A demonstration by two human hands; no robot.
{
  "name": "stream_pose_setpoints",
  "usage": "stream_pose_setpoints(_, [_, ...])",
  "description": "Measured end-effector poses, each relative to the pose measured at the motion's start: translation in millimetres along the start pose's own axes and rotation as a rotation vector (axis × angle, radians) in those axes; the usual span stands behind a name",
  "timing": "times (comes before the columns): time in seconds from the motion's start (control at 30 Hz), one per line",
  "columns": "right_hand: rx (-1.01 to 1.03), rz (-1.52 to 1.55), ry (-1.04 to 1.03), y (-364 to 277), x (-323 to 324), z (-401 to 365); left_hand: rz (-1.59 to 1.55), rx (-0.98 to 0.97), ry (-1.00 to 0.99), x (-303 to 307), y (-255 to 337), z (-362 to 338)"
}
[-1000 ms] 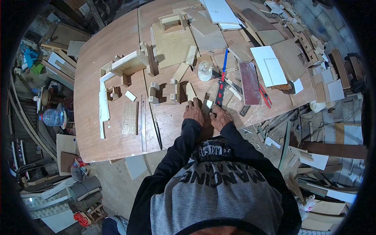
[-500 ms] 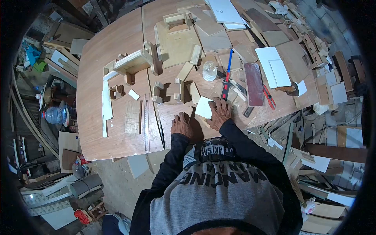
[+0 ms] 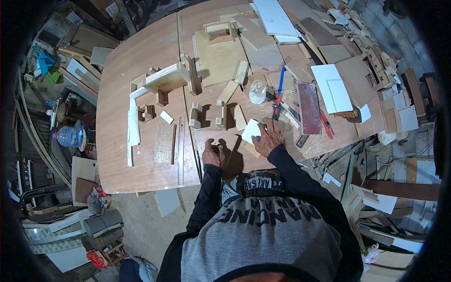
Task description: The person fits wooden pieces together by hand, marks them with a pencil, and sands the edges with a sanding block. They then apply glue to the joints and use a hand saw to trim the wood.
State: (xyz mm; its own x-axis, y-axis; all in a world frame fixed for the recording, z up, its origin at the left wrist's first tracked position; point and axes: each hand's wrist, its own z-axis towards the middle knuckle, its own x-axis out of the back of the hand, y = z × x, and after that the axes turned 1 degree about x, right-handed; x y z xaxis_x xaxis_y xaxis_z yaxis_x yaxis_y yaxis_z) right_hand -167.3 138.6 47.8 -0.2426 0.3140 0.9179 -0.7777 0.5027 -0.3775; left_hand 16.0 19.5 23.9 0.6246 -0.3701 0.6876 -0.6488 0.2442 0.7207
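My right hand (image 3: 269, 137) rests on the table with its fingers spread, its thumb side over the edge of a small white sheet piece (image 3: 250, 130). A strip of light wood (image 3: 250, 149) shows just below that piece, partly under the hand. To the left, my left hand (image 3: 213, 154) is on the tabletop, thumb and fingers apart, with nothing visible in it. Ahead of it stands a small U-shaped assembly of wood blocks (image 3: 195, 115). A metal ruler (image 3: 181, 150) lies left of the left hand. Close beyond my right hand is a black-and-red tool with a blue handle (image 3: 281, 82).
A larger wooden frame (image 3: 162, 77) stands at the table's left. A clear jar (image 3: 257, 91), a dark red board (image 3: 308, 109), red-handled pliers (image 3: 326, 125) and white panels (image 3: 331, 89) lie to the right. Scrap wood crowds the floor around the table.
My left hand has shifted left, away from my right hand, and its fingers have spread. The whole view has tilted slightly. My right hand stays by the white piece.
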Motion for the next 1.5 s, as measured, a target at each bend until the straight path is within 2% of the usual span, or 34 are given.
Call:
stream_pose_setpoints(0.13, [0.103, -0.024, 0.048, 1.9, -7.8, 23.9, -0.05, 0.008, 0.049, -1.8, -13.8, 9.7])
stream_pose_setpoints(0.23, [0.145, -0.002, -0.096, -5.2, -22.9, 43.3, -0.12, 0.022, 0.061, -4.6, -18.9, 14.7])
stream_pose_setpoints(0.33, [0.057, -0.041, -0.21, -18.7, -31.2, 63.5, -0.158, 0.041, 0.074, -8.1, -27.5, 20.7])
stream_pose_setpoints(0.43, [-0.003, -0.114, -0.133, -36.9, -40.8, 67.6, -0.116, -0.003, 0.104, -4.7, -25.9, 22.8])
stream_pose_setpoints(0.47, [-0.005, -0.08, -0.22, -37.0, -40.6, 72.0, -0.082, -0.044, 0.125, -2.2, -23.6, 22.8])
stream_pose_setpoints(0.5, [-0.006, -0.082, -0.217, -39.3, -37.4, 75.1, -0.084, -0.046, 0.125, 0.5, -21.4, 23.0])
stream_pose_setpoints(0.57, [-0.01, -0.075, -0.404, -44.1, -31.0, 81.6, -0.131, -0.006, 0.101, 5.8, -19.2, 23.4])
stream_pose_setpoints(0.7, [-0.068, -0.049, -0.393, -46.6, -28.4, 85.5, -0.118, -0.05, 0.163, 18.9, -5.2, 24.3])
stream_pose_setpoints(0.77, [-0.076, -0.033, -0.306, -44.6, -40.4, 84.0, -0.112, -0.038, 0.153, 33.3, 22.1, 25.4])
stream_pose_setpoints(0.83, [-0.034, -0.043, -0.346, -56.2, -7.1, 83.4, -0.149, -0.114, 0.122, 40.4, 41.2, 33.3])
stream_pose_setpoints(0.9, [0.009, -0.056, -0.385, -55.5, -4.0, 82.0, -0.236, -0.078, 0.06, 36.5, 47.3, 48.9])
stream_pose_setpoints(0.97, [-0.011, 0.009, -0.137, -40.6, -30.9, 79.3, -0.214, -0.197, 0.082, 33.6, 64.0, 68.0])
stream_pose_setpoints(1.03, [0.027, -0.064, -0.191, -34.0, -20.5, 76.0, -0.238, -0.174, 0.019, 25.9, 72.8, 95.2])
stream_pose_setpoints(1.13, [-0.018, -0.019, -0.046, -25.1, -9.2, 67.6, -0.276, -0.301, -0.019, 9.8, 88.1, 136.3])
stream_pose_setpoints(1.17, [-0.027, -0.018, -0.043, -19.6, -6.7, 66.9, -0.193, -0.363, 0.055, -1.0, 90.3, 150.5])
stream_pose_setpoints(1.23, [-0.264, 0.268, -0.1, -5.2, -0.6, 65.7, -0.206, -0.454, 0.092, -21.4, 98.9, 176.6])
stream_pose_setpoints(1.27, [-0.244, 0.163, -0.018, 1.7, 3.8, 63.4, -0.167, -0.434, 0.06, -24.7, 107.3, 181.3])
stream_pose_setpoints(1.37, [-0.251, 0.194, -0.044, 19.2, 32.5, 69.2, -0.038, -0.501, 0.099, -46.1, 121.7, 199.8])
stream_pose_setpoints(1.4, [-0.299, 0.245, 0.051, 31.5, 20.4, 70.0, 0.041, -0.543, 0.071, -61.3, 111.8, 216.2])
stream_pose_setpoints(1.43, [-0.306, 0.248, 0.053, 38.7, 20.3, 74.1, 0.045, -0.548, 0.065, -69.2, 113.0, 222.6])
stream_pose_setpoints(1.5, [-0.336, 0.176, 0.048, 55.5, 20.3, 85.9, 0.298, -0.447, 0.004, -88.1, 113.9, 232.9])
